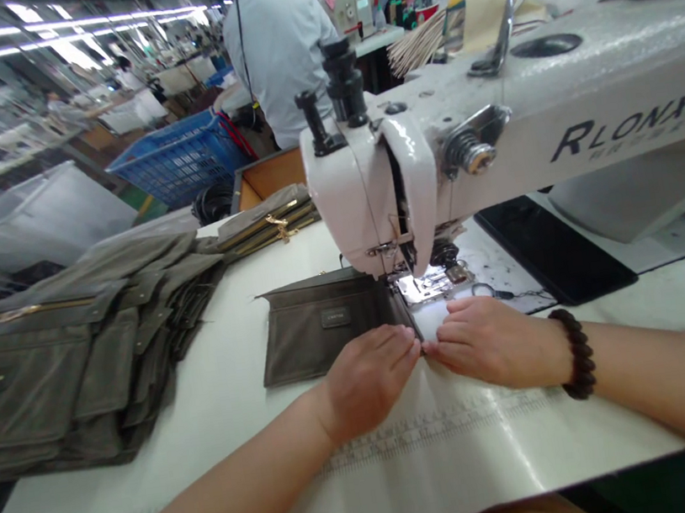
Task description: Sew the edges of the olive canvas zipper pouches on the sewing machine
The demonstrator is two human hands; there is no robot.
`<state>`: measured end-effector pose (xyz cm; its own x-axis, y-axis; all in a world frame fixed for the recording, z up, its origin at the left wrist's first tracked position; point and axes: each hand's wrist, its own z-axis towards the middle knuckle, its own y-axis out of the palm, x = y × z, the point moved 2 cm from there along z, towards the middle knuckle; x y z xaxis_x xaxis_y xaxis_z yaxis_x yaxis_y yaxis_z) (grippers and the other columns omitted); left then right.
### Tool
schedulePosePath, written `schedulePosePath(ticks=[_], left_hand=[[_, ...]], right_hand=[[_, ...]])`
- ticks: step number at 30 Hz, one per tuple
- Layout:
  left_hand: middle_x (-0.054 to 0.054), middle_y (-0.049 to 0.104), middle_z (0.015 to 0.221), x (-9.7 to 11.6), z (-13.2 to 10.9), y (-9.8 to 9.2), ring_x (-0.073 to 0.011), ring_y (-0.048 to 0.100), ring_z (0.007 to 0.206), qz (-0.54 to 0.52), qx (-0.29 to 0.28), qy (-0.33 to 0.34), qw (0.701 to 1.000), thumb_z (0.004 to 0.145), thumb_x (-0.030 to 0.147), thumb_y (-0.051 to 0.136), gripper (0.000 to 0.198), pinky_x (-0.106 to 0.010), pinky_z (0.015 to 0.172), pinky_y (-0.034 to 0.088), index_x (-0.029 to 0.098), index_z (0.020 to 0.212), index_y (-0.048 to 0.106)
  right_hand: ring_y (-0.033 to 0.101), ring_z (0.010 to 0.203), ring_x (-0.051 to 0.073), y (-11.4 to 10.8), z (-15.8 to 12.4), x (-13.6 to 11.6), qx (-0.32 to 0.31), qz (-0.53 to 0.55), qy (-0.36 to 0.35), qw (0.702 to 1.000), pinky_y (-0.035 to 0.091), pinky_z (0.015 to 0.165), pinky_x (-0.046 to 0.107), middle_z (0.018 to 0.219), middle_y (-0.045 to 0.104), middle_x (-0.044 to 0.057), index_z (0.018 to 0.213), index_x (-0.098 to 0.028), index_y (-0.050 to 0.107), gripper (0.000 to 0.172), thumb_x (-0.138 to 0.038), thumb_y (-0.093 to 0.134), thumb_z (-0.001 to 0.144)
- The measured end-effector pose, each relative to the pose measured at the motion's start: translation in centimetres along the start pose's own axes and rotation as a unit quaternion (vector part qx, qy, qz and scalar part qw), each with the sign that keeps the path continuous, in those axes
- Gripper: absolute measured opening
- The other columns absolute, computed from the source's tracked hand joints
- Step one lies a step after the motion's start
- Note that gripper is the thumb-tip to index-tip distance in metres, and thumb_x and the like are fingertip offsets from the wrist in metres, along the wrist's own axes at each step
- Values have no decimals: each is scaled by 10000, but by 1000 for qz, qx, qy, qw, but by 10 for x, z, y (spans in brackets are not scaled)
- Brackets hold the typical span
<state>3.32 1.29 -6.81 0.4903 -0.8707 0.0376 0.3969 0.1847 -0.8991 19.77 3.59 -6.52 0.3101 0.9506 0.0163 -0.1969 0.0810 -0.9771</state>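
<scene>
Sewing station, white desk (224, 409).

- Left hand (369, 376): palm down, fingers stretched forward, tips pressing the near right corner of an olive fabric panel (320, 327). The grip is not closed; the hand lies flat on the cloth.
- Right hand (488, 342): also flat and spread, palm down on the desk just right of the panel. Its fingertips meet the left hand's at the panel's corner. It holds nothing. Whether it actually touches the cloth, I cannot tell. A dark bead bracelet (576, 353) is on that wrist.
- The panel lies flat on the desk, with a small label patch near its middle. Its right edge is tucked under the head of the white sewing machine (492, 142), next to the lit presser foot (432, 282).
- A printed ruler strip (406, 434) runs across the desk under both forearms.
- At the left of the desk is a large pile of matching olive pieces (64, 363), some with brass zips. It sits well apart from the hands.
- A smaller stack of zipped pieces (267, 220) lies behind the panel at the far edge of the desk.
- Beyond the desk are a blue plastic basket (181, 156) and a clear bin (37, 219). A person in a grey shirt (278, 45) is at another machine, back turned.
</scene>
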Motion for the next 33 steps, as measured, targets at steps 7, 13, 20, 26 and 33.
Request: schedulePosePath(ticks=[7,13,20,26,33], left_hand=[[-109,610,934,-4,-2,-1,-179,556,906,-47,-11,-12,999,829,94,424,174,-303,817,500,63,911,575],[-124,601,951,-13,3,-2,-195,539,933,-30,-29,11,999,845,88,367,224,-314,848,483,32,947,559],[-122,592,960,-32,6,1,-195,529,947,-22,-49,15,998,853,113,366,224,-313,855,475,50,951,557],[-89,589,917,-46,9,6,-187,551,852,24,-61,3,998,839,129,416,183,-292,777,496,76,934,563],[-63,597,866,-61,13,12,-162,559,846,39,-73,-14,996,849,132,412,173,-267,780,475,112,914,571]], right_hand=[[405,507,109,-3,-3,-1,-34,10,30,999,203,551,313,597,531,-25,824,-154,539,131,-182,417,864],[430,517,127,0,-2,1,-48,-13,67,997,209,545,315,595,540,-13,929,-140,558,178,-234,417,874],[457,523,137,2,3,4,-52,-22,129,990,216,528,301,600,567,-4,1067,-138,544,298,-320,440,855],[488,563,150,1,6,6,-70,-20,160,984,245,536,287,641,589,28,1111,-113,518,384,-373,429,843],[491,578,169,0,7,7,-92,-6,171,981,235,523,285,646,586,25,1100,-146,519,357,-373,416,845]])
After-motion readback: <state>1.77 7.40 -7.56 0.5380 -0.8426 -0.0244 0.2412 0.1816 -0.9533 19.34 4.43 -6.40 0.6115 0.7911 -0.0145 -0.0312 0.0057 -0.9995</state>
